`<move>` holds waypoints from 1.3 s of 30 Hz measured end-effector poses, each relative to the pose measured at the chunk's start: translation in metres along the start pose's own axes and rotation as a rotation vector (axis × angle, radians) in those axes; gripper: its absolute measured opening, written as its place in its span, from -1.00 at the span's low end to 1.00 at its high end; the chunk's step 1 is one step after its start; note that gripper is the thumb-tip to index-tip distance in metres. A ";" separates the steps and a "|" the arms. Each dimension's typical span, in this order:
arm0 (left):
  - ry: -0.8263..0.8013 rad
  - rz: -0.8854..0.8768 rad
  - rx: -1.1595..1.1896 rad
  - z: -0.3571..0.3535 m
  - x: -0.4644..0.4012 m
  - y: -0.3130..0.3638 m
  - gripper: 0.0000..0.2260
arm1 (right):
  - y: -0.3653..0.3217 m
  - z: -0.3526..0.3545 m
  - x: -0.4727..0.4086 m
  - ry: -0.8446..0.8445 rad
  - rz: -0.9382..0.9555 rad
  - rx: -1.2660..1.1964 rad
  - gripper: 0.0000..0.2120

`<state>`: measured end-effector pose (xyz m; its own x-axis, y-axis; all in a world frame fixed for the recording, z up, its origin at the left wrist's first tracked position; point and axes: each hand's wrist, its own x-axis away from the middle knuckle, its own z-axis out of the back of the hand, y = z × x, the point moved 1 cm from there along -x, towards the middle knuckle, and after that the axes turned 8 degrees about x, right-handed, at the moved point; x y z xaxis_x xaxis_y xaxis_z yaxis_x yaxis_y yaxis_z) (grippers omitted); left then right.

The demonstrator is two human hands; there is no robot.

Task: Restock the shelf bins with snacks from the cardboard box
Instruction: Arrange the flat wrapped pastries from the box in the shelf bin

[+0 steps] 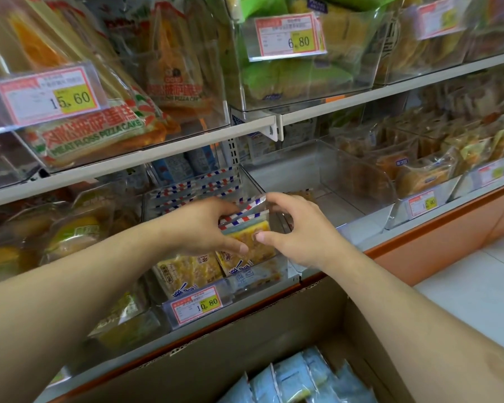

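Both hands are gripping one snack pack (252,232) over the clear bin (277,263): left hand (207,225) and right hand (296,228) pinching its edges. More packs are lying in the bin. The box (245,344) below is holding blue packs (297,379), partly cut off.

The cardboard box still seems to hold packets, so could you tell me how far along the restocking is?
Done: the bin tagged 10.80 already holds rows of packets. In hand: both the left hand and right hand grip a yellow packet over it. Left: blue packets remain in the cardboard box, and the neighbouring clear bin looks nearly empty.
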<state>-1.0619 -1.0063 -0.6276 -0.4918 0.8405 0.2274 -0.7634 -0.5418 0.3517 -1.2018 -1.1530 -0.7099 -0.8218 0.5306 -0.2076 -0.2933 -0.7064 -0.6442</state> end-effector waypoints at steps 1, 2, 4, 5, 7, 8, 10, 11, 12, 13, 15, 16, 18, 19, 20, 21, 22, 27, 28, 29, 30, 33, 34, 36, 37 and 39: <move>-0.054 -0.002 -0.040 0.003 -0.001 -0.002 -0.20 | 0.000 0.002 0.000 -0.007 0.015 -0.003 -0.27; -0.107 -0.007 -0.058 0.006 -0.002 -0.004 -0.21 | 0.001 0.003 0.001 -0.014 0.032 -0.009 -0.27; -0.178 -0.027 0.071 0.011 -0.003 -0.008 -0.28 | 0.002 0.009 0.004 -0.027 0.057 -0.002 -0.25; -0.165 -0.035 0.231 0.014 -0.004 -0.010 -0.32 | 0.003 0.013 0.006 -0.034 0.066 0.016 -0.26; -0.057 -0.061 0.486 0.016 -0.010 -0.016 -0.44 | 0.004 0.021 0.010 -0.051 0.076 0.060 -0.39; 0.016 -0.080 0.491 0.015 -0.014 -0.019 -0.54 | 0.006 0.024 0.011 -0.059 0.078 0.078 -0.45; 0.109 -0.098 0.251 0.012 -0.027 -0.028 -0.79 | 0.007 0.027 0.015 -0.070 0.082 0.094 -0.51; 0.093 -0.099 0.133 0.009 -0.033 -0.030 -0.82 | 0.008 0.027 0.016 -0.073 0.082 0.096 -0.52; 0.063 -0.092 0.065 0.007 -0.039 -0.033 -0.79 | 0.008 0.027 0.016 -0.071 0.083 0.095 -0.52; 0.032 -0.075 0.044 0.005 -0.045 -0.035 -0.77 | 0.008 0.026 0.016 -0.069 0.084 0.094 -0.51; 0.006 -0.055 0.024 0.002 -0.053 -0.039 -0.74 | 0.007 0.025 0.015 -0.062 0.086 0.093 -0.52; 0.014 -0.050 0.018 0.001 -0.055 -0.039 -0.75 | 0.007 0.025 0.014 -0.060 0.084 0.097 -0.52; 0.054 -0.053 0.022 -0.001 -0.059 -0.037 -0.85 | 0.008 0.025 0.013 -0.059 0.085 0.107 -0.53; 0.078 -0.061 0.035 -0.001 -0.060 -0.036 -0.91 | 0.008 0.024 0.013 -0.059 0.089 0.107 -0.54; 0.098 -0.074 0.054 0.000 -0.059 -0.033 -0.93 | 0.007 0.023 0.012 -0.057 0.091 0.105 -0.56; 0.110 -0.081 0.075 0.003 -0.058 -0.032 -0.92 | 0.007 0.022 0.011 -0.049 0.091 0.103 -0.58; 0.123 -0.086 0.106 0.006 -0.057 -0.031 -0.91 | 0.005 0.020 0.010 -0.036 0.086 0.102 -0.59; 0.096 -0.096 0.252 0.021 -0.043 -0.031 -0.88 | -0.007 0.007 0.001 0.080 0.111 0.219 -0.50; 0.075 -0.095 0.259 0.021 -0.038 -0.028 -0.82 | -0.010 0.003 -0.001 0.110 0.123 0.263 -0.47; 0.057 -0.081 0.264 0.021 -0.033 -0.026 -0.73 | -0.013 -0.002 -0.003 0.136 0.113 0.290 -0.43; 0.033 -0.057 0.266 0.021 -0.030 -0.024 -0.58 | -0.014 -0.007 -0.004 0.160 0.082 0.295 -0.37; -0.102 -0.052 0.105 0.020 -0.025 -0.022 -0.29 | -0.015 -0.013 -0.008 0.181 0.027 0.240 -0.21; -0.138 -0.050 0.013 0.018 -0.024 -0.022 -0.28 | -0.014 -0.014 -0.008 0.165 0.053 0.254 -0.21; -0.178 -0.031 -0.093 0.016 -0.023 -0.021 -0.35 | -0.011 -0.013 -0.009 0.116 0.101 0.293 -0.28; -0.189 -0.028 -0.089 0.015 -0.023 -0.020 -0.39 | -0.010 -0.013 -0.009 0.100 0.101 0.292 -0.31; -0.151 -0.036 0.040 0.013 -0.026 -0.023 -0.54 | -0.008 -0.012 -0.010 0.098 0.094 0.278 -0.34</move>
<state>-1.0264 -1.0159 -0.6293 -0.3934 0.8513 0.3473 -0.7604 -0.5136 0.3975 -1.1858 -1.1472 -0.7112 -0.8047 0.4896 -0.3356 -0.3514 -0.8486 -0.3955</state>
